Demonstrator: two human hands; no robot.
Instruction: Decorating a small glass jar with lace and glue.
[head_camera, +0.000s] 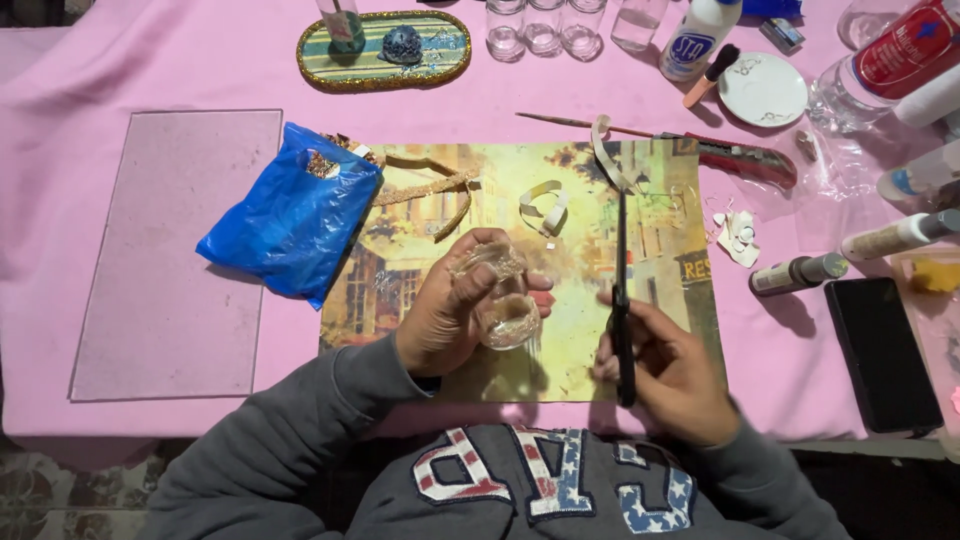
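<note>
Two hands were at work over the pink-covered worktop (180, 60) as I watched. The left hand (440, 320) had its grip closed around a small clear glass jar (503, 300), fingers wrapped over the rim and the jar tilted on its side, held just above a printed picture sheet (600, 200) lying flat in front of me. The right hand (670, 375) had its grip closed on the handles of black scissors (621, 290), whose blades pointed away from me with a pale ribbon strip (605, 150) at their tips. A blue plastic bag (290, 215) lay left of the sheet, partly over its corner, beside a flat pane (170, 260). Empty glass jars (545, 25) and a glue bottle (700, 35) stood along the far edge; a black phone (880, 350) lay at the right.
</note>
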